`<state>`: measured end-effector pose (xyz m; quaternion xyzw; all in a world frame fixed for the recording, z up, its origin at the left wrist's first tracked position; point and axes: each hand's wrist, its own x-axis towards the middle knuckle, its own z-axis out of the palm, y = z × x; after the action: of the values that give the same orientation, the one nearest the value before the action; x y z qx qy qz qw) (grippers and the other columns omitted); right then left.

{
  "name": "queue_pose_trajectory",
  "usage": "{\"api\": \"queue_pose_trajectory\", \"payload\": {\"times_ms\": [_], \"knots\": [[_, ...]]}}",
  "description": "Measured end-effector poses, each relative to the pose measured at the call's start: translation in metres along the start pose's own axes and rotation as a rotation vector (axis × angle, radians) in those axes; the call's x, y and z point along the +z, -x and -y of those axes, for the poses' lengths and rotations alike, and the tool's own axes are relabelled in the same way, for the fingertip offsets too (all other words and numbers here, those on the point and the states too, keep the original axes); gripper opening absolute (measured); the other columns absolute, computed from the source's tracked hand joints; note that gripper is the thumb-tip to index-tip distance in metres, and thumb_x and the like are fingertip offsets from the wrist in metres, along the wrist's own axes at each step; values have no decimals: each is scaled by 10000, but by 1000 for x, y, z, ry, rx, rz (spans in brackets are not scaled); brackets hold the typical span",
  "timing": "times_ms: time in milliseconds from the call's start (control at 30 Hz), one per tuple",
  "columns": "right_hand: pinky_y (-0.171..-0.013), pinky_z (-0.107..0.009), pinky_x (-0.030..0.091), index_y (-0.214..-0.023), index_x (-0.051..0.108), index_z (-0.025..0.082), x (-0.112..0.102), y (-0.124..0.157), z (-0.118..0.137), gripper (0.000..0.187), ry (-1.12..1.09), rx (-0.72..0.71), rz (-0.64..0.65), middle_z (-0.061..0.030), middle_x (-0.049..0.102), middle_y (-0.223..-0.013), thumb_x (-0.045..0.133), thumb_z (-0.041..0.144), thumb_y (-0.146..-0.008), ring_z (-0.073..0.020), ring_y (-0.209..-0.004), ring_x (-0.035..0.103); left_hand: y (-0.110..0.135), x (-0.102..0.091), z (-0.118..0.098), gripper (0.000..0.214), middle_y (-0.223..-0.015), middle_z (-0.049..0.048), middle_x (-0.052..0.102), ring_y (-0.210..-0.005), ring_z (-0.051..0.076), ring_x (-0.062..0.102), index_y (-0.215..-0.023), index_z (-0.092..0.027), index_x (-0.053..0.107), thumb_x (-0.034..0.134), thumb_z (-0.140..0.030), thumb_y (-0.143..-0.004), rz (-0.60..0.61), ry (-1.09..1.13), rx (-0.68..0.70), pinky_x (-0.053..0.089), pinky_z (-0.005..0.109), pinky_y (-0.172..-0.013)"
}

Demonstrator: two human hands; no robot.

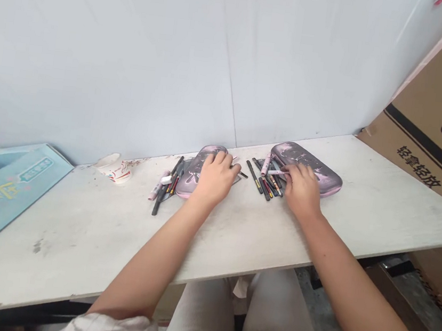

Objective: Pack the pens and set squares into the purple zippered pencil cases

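My left hand (216,174) lies across the left dark-and-pink pencil case (194,172), its fingers curled at the case's right side. A thin dark stick and a clear ruler-like piece (237,179) show by its fingertips; what the fingers grip is hidden. My right hand (302,186) is closed on a thin pale pink pen (277,172) that points left, above a pile of dark pens (269,186). A thick pink marker (266,164) rests on that pile. Behind my right hand sits a second dark-and-pink pencil case (298,159), shut.
Left of the left case lie several black pens (160,199), a pink marker (156,185) and a white eraser (166,180). A paper cup (119,171) lies near the wall. A light blue box (12,193) occupies the table's left; a large cardboard carton (431,121) stands right.
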<state>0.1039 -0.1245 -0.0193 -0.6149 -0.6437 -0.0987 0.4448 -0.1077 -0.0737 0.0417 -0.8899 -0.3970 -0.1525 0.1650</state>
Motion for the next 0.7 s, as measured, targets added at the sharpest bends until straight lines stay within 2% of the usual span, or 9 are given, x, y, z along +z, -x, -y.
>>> {"api": "queue_pose_trajectory", "payload": {"times_ms": [67, 133, 233, 367, 433, 500, 633, 700], "knots": [[-815, -414, 379, -951, 593, 180, 0, 0, 0, 246, -8, 8, -3, -106, 600, -952, 382, 149, -829, -271, -934, 488, -5, -2, -3, 278, -1011, 161, 558, -1031, 292, 444, -941, -172, 618, 351, -172, -866, -18, -90, 98, 338, 444, -838], [-819, -402, 388, -947, 590, 184, -1, -1, 3, 229, -90, 11, 4, -96, 607, -953, 395, 157, -828, -260, -932, 496, -9, -3, -5, 285, -1023, 170, 546, -1038, 293, 437, -960, -162, 610, 339, -178, -874, -26, -116, 136, 339, 441, -834], [-815, -376, 406, -934, 586, 195, -3, -4, 7, 203, -248, 33, -18, -77, 614, -941, 418, 174, -823, -238, -920, 521, -15, -3, -9, 291, -989, 163, 561, -1024, 290, 448, -972, -162, 610, 339, -220, -884, -12, -57, 75, 354, 428, -826], [-801, -336, 421, -911, 596, 200, -7, -7, 11, 185, -374, 51, -25, -57, 623, -925, 438, 187, -815, -206, -903, 552, -22, 1, -16, 318, -874, 86, 614, -858, 212, 536, -956, -183, 608, 324, -313, -897, 130, 314, -63, 409, 321, -740], [-787, -322, 423, -885, 607, 200, -9, -7, 11, 177, -396, 49, -18, -51, 631, -914, 446, 201, -813, -200, -894, 561, -23, 1, -18, 324, -812, 51, 627, -764, 171, 554, -909, -181, 611, 314, -308, -895, 230, 497, -81, 414, 278, -696], [-724, -302, 424, -855, 615, 204, -11, -7, 13, 169, -392, 84, 9, -40, 639, -829, 460, 264, -823, -193, -810, 573, -24, 1, -19, 295, -773, 35, 625, -720, 157, 551, -867, -179, 612, 340, -292, -876, 261, 573, -88, 409, 266, -680], [-556, -283, 356, -645, 568, 205, -12, -5, 16, 391, -263, 235, 99, -22, 545, -536, 380, 467, -865, -167, -534, 503, -24, 2, -17, 150, -776, 22, 608, -728, 151, 533, -844, -184, 593, 467, -244, -790, 147, 616, -103, 397, 260, -676], [-549, -282, 352, -684, 559, 206, -11, -4, 17, 401, -287, 244, 110, -24, 551, -554, 348, 489, -873, -168, -535, 508, -25, 5, -17, 109, -784, 15, 603, -728, 142, 524, -828, -183, 571, 496, -224, -760, 94, 673, -140, 397, 253, -671]]}}
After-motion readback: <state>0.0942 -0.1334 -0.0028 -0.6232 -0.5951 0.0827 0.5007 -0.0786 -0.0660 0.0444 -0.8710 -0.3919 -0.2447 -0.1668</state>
